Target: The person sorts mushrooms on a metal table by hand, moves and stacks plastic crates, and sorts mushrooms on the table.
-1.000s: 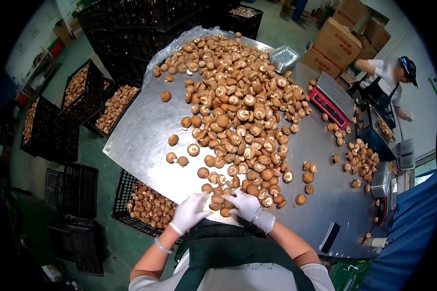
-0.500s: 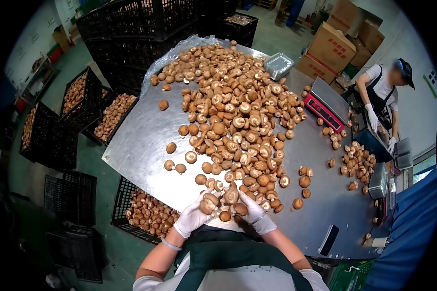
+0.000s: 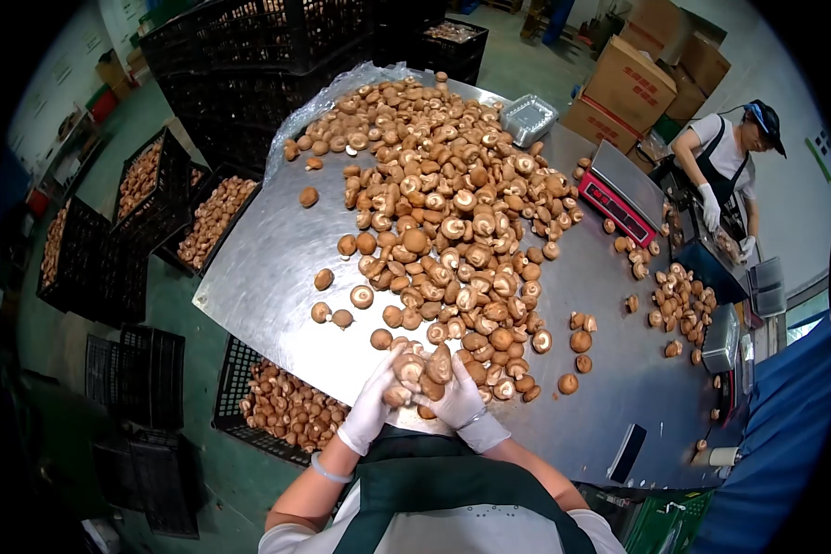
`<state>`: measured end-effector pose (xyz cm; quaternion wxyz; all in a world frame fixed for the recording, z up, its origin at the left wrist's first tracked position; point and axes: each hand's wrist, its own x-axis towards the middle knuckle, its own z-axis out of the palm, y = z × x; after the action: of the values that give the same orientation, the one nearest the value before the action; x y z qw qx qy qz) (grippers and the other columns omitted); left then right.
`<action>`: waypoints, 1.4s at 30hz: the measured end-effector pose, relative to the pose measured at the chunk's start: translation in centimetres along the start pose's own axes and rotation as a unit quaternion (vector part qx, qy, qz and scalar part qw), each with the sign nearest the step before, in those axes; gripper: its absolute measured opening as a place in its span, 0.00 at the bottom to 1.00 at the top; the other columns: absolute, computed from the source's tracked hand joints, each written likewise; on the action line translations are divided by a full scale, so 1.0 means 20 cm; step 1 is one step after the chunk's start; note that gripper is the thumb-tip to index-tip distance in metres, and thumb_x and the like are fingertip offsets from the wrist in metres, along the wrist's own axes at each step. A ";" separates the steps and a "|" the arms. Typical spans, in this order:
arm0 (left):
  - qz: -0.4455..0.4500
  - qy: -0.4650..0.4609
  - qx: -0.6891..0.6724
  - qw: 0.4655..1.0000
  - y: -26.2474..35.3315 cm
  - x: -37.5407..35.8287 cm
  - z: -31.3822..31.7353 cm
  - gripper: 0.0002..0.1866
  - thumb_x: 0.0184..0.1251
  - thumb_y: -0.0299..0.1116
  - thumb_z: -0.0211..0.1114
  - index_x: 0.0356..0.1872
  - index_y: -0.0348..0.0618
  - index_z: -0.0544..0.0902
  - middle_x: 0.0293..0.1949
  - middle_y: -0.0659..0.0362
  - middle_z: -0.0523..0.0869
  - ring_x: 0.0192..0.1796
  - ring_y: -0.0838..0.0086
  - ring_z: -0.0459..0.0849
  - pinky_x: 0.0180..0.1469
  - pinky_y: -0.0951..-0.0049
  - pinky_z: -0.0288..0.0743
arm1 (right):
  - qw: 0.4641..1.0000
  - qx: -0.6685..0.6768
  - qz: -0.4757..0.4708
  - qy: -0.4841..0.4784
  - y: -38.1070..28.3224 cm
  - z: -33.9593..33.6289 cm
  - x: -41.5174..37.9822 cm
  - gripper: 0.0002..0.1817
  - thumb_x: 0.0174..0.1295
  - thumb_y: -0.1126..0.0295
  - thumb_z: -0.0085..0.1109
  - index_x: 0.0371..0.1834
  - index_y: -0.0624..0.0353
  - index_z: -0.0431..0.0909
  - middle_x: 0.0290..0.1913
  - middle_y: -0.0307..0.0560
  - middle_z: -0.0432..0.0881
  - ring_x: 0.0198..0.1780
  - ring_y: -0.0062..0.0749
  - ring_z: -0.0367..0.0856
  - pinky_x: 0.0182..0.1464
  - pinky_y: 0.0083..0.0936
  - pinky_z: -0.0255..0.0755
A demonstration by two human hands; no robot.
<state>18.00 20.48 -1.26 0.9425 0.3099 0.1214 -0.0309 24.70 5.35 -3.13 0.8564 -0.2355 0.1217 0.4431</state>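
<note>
Both my hands are white-gloved and close together at the near edge of the metal table (image 3: 258, 268). My left hand (image 3: 371, 406) is curled round shiitake mushrooms, with a pale-gilled one (image 3: 409, 368) at its fingertips. Pressed against these, my right hand (image 3: 462, 403) grips more shiitake, among them a brown cap (image 3: 439, 364) standing on edge. The fingers and caps overlap, so how many each hand has cannot be made out. Just beyond my fingers a big heap of shiitake mushrooms (image 3: 452, 226) spreads across the table, some gills up.
A red scale (image 3: 616, 212) and a clear plastic tray (image 3: 528, 120) stand beyond the heap. Below the table's left edge is a black crate (image 3: 226, 383) of mushrooms. A phone (image 3: 627, 454) lies at right. A co-worker (image 3: 725, 175) handles a tray at the far right.
My hands have drawn closer together, the right one moving left and inward with its mushrooms. The mushrooms between them are now bunched together. The co-worker's head and hands have shifted slightly.
</note>
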 end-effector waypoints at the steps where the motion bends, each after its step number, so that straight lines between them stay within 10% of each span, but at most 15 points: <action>1: 0.037 0.005 0.195 0.980 0.01 0.00 0.00 0.26 0.74 0.38 0.42 0.70 0.38 0.59 0.67 0.50 0.66 0.67 0.68 0.66 0.64 0.70 0.64 | 1.000 0.001 -0.014 -0.011 0.01 -0.01 0.01 0.33 0.71 0.46 0.35 0.71 0.56 0.56 0.70 0.45 0.62 0.70 0.40 0.61 0.68 0.50 0.56; 2: 0.073 0.011 0.382 0.921 0.01 -0.01 0.01 0.26 0.75 0.38 0.40 0.69 0.37 0.60 0.68 0.50 0.65 0.68 0.69 0.65 0.66 0.71 0.62 | 1.000 0.001 -0.015 -0.011 0.01 -0.01 0.01 0.33 0.71 0.46 0.35 0.71 0.56 0.56 0.70 0.45 0.62 0.70 0.40 0.61 0.68 0.50 0.56; 6: -0.020 -0.009 0.193 0.981 0.07 -0.01 0.01 0.27 0.77 0.43 0.40 0.68 0.34 0.61 0.66 0.49 0.68 0.65 0.71 0.69 0.64 0.72 0.64 | 1.000 -0.030 0.000 0.001 0.02 0.00 -0.01 0.32 0.71 0.46 0.33 0.70 0.55 0.57 0.69 0.47 0.62 0.69 0.42 0.62 0.68 0.49 0.58; 8: -0.053 -0.021 0.105 0.993 0.14 -0.05 -0.01 0.28 0.76 0.44 0.40 0.66 0.31 0.63 0.64 0.47 0.71 0.50 0.76 0.79 0.46 0.77 0.77 | 0.999 -0.020 0.013 0.024 0.00 0.00 -0.02 0.30 0.71 0.45 0.32 0.65 0.53 0.64 0.62 0.46 0.69 0.61 0.37 0.70 0.58 0.44 0.68; 12: -0.028 -0.050 0.240 0.969 0.29 -0.18 -0.24 0.27 0.73 0.44 0.47 0.62 0.30 0.69 0.58 0.47 0.78 0.56 0.67 0.79 0.51 0.71 0.76 | 0.998 -0.053 -0.029 -0.032 -0.09 -0.12 0.00 0.29 0.70 0.41 0.29 0.51 0.52 0.72 0.46 0.45 0.79 0.43 0.30 0.78 0.40 0.31 0.74; 13: -0.048 -0.013 0.396 0.917 0.33 -0.23 -0.32 0.25 0.71 0.44 0.52 0.59 0.33 0.72 0.57 0.48 0.79 0.57 0.65 0.78 0.54 0.69 0.74 | 0.994 -0.015 -0.060 0.089 -0.15 -0.07 -0.03 0.28 0.69 0.39 0.32 0.43 0.52 0.73 0.36 0.43 0.79 0.34 0.26 0.75 0.33 0.23 0.69; 16: -0.014 0.073 0.782 0.619 0.34 -0.36 -0.49 0.22 0.62 0.43 0.63 0.52 0.37 0.79 0.53 0.47 0.81 0.57 0.58 0.78 0.59 0.63 0.71 | 0.966 0.203 -0.149 0.067 -0.56 -0.12 -0.08 0.22 0.67 0.46 0.46 0.38 0.55 0.73 0.36 0.46 0.77 0.38 0.30 0.78 0.42 0.30 0.77; 20: 0.036 0.137 0.817 0.559 0.26 -0.40 -0.59 0.21 0.59 0.41 0.64 0.51 0.40 0.79 0.50 0.48 0.82 0.54 0.55 0.78 0.55 0.61 0.73 | 0.869 0.189 -0.438 0.131 -1.25 -0.47 -0.20 0.24 0.65 0.51 0.52 0.49 0.62 0.66 0.47 0.56 0.75 0.49 0.44 0.77 0.53 0.45 0.76; 24: 0.148 0.180 0.777 0.585 0.20 -0.25 -0.50 0.15 0.57 0.33 0.65 0.45 0.41 0.81 0.41 0.51 0.84 0.45 0.56 0.81 0.48 0.62 0.75 | 0.802 0.291 -0.502 0.144 -1.63 -0.73 -0.38 0.39 0.62 0.52 0.59 0.67 0.66 0.53 0.61 0.63 0.69 0.62 0.55 0.71 0.60 0.48 0.72; 28: 0.203 0.209 0.710 0.641 0.12 -0.04 -0.43 0.12 0.57 0.29 0.64 0.43 0.39 0.81 0.40 0.51 0.83 0.43 0.57 0.81 0.46 0.65 0.76 | 0.938 -0.033 -0.342 -0.058 -1.25 -0.67 -0.23 0.27 0.68 0.52 0.49 0.60 0.63 0.68 0.54 0.55 0.76 0.48 0.37 0.79 0.46 0.32 0.78; 29: 0.215 0.201 0.693 0.658 0.11 0.03 -0.41 0.14 0.57 0.29 0.64 0.45 0.39 0.80 0.42 0.51 0.82 0.44 0.57 0.81 0.47 0.65 0.75 | 0.899 -0.229 -0.339 0.157 -1.03 -0.43 -0.21 0.26 0.68 0.53 0.48 0.60 0.63 0.69 0.51 0.52 0.77 0.44 0.34 0.79 0.45 0.29 0.78; 32: 0.253 0.152 0.660 0.691 0.03 0.22 -0.40 0.18 0.57 0.28 0.63 0.51 0.41 0.78 0.51 0.51 0.79 0.49 0.57 0.79 0.53 0.66 0.73 | 0.868 -0.416 -0.225 0.153 -0.69 -0.21 -0.08 0.26 0.67 0.54 0.50 0.58 0.65 0.71 0.47 0.52 0.81 0.44 0.32 0.82 0.46 0.25 0.78; 38: 0.158 0.076 0.652 0.738 0.08 0.26 -0.48 0.19 0.57 0.33 0.66 0.51 0.43 0.79 0.41 0.53 0.79 0.44 0.61 0.79 0.47 0.69 0.74 | 0.794 -0.585 -0.152 0.060 -0.41 -0.14 0.03 0.17 0.67 0.66 0.52 0.56 0.63 0.74 0.47 0.46 0.82 0.46 0.26 0.81 0.48 0.21 0.75; 41: -0.127 0.007 0.534 0.836 0.35 0.02 -0.47 0.17 0.64 0.38 0.65 0.49 0.39 0.82 0.36 0.60 0.85 0.38 0.77 0.79 0.43 0.74 0.74 | 0.713 -0.679 -0.163 0.064 -0.42 -0.10 0.04 0.17 0.63 0.66 0.58 0.54 0.59 0.76 0.46 0.47 0.82 0.47 0.29 0.81 0.51 0.23 0.74; 42: -0.035 -0.064 0.517 0.853 0.34 -0.03 -0.59 0.16 0.65 0.36 0.63 0.49 0.37 0.82 0.41 0.59 0.86 0.39 0.77 0.81 0.43 0.76 0.76 | 0.700 -0.691 -0.164 0.071 -0.42 -0.08 0.05 0.18 0.63 0.65 0.58 0.54 0.59 0.76 0.46 0.48 0.82 0.46 0.31 0.82 0.50 0.24 0.74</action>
<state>15.91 32.94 -6.38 0.6501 0.7455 0.0378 -0.1422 32.12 1.19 -2.48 0.5007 -0.8083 -0.1992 0.2372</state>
